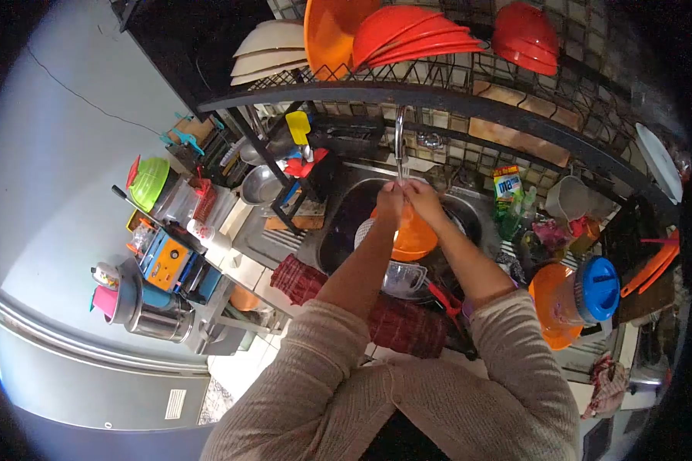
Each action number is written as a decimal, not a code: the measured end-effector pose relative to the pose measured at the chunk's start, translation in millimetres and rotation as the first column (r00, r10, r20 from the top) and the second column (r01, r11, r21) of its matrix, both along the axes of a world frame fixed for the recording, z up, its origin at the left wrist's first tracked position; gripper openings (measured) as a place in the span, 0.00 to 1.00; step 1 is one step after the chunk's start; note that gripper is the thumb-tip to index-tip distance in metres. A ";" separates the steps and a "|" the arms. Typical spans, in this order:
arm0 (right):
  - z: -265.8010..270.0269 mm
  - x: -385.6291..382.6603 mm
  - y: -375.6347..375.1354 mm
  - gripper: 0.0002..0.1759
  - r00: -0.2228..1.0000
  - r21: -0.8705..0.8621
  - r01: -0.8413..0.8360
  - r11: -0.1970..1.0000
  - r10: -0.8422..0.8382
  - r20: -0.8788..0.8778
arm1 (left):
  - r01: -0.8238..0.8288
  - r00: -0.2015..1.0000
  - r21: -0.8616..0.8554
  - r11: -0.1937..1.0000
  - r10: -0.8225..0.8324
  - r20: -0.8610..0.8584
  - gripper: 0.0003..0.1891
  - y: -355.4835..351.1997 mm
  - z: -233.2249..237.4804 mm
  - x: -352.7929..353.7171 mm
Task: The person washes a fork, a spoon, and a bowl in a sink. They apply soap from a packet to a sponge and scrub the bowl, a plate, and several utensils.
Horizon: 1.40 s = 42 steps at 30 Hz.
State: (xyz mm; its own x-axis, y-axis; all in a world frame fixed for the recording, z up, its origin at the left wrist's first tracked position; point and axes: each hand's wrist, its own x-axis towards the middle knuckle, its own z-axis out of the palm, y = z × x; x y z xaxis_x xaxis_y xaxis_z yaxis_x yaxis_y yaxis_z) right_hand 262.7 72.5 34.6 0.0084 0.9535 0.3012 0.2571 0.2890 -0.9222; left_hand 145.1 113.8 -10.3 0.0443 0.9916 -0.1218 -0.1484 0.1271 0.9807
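Observation:
My left hand [390, 201] and my right hand [423, 201] meet under the metal faucet [399, 142], over the sink [344, 219]. The fingers of both are closed and pressed together at the tips. Whatever is between them is too small to make out. Just below my hands sits an orange basin [415, 237] in the sink, partly covered by my forearms. Nearer to me, a clear container [404, 280] lies by the sink's front edge, beside a red handle [443, 298].
A dish rack [346, 95] with red bowls [407, 38] spans above the sink. Pans [261, 185] stand left; bottles [521, 211] and a blue-lidded jug [597, 289] stand right. Dark red cloth [296, 280] hangs along the front edge.

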 end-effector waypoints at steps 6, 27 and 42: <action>-6.4 -36.9 3.7 0.14 0.953 0.185 0.186 0.965 -0.131 -0.273 | -0.300 0.952 0.373 0.878 0.252 0.173 0.14 -35.2 5.0 23.1; 14.8 52.9 -77.2 0.24 0.930 -0.004 -0.092 0.996 0.087 0.356 | 0.042 0.931 -0.248 0.968 0.052 0.361 0.14 -48.9 70.7 22.4; -1.1 188.6 -249.9 0.12 0.212 -0.105 0.528 0.843 -0.011 0.977 | 0.113 0.867 -0.440 0.891 0.128 0.482 0.08 -39.3 43.7 26.8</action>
